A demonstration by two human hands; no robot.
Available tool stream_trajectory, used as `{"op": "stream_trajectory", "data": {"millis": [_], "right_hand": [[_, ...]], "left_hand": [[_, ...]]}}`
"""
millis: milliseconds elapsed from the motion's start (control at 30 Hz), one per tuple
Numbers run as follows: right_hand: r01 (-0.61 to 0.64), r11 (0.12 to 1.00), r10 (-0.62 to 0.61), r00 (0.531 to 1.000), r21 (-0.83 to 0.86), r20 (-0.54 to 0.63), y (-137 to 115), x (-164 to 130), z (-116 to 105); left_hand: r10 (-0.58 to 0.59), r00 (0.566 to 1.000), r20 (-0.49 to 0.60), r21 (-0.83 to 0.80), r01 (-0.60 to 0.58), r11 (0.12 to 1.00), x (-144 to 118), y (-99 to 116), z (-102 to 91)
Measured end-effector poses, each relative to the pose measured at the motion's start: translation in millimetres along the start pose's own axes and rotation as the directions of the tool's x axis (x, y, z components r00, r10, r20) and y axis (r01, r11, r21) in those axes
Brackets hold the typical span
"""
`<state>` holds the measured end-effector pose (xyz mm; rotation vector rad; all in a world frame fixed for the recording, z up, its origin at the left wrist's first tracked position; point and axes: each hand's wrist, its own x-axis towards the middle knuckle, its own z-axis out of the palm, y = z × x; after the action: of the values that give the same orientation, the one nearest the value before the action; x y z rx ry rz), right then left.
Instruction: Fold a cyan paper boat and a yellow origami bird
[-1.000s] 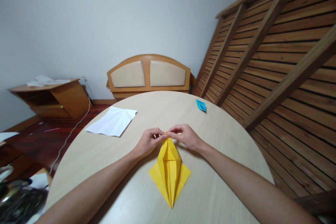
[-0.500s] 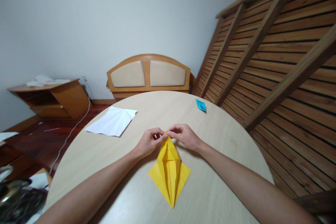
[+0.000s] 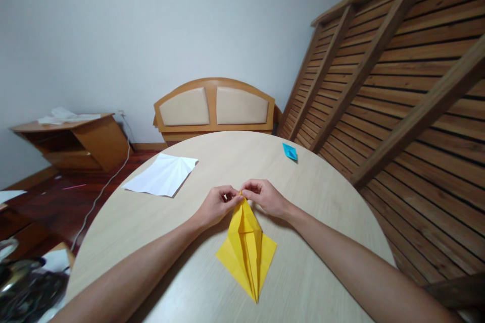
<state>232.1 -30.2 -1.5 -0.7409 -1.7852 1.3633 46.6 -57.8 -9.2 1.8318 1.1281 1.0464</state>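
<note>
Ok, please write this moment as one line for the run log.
left hand: pinches top tip of yellow folded paper | right hand: pinches same tip | paper: on round table

My left grip [image 3: 215, 205] and right grip [image 3: 265, 197] pinch the far tip of the yellow folded paper [image 3: 247, 247] lying on the table [image 3: 322, 222].

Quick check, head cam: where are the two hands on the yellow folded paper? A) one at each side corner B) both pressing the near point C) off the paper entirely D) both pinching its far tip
D: the left hand and right hand meet fingertip to fingertip at the far tip of the yellow folded paper, while its side corners and near point lie untouched on the table.
</note>
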Motion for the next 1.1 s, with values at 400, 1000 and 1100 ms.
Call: {"op": "stream_trajectory", "data": {"millis": [400, 1000, 1100], "right_hand": [[-0.020, 0.999, 0.021, 0.999, -0.026, 0.026, 0, 1, -9], [-0.030, 0.998, 0.029, 0.999, -0.056, -0.012, 1, 0, -10], [-0.037, 0.997, 0.037, 0.999, -0.072, 0.002, -1, 0, -11]], "left_hand": [[-0.032, 0.999, 0.011, -0.020, 0.032, 0.999, 0, 2, -0.8], [-0.047, 0.999, -0.005, -0.026, 0.047, 0.999, 1, -3, -1.2], [-0.063, 0.998, -0.019, -0.033, 0.062, 0.998, 1, -4, -0.9]]}}
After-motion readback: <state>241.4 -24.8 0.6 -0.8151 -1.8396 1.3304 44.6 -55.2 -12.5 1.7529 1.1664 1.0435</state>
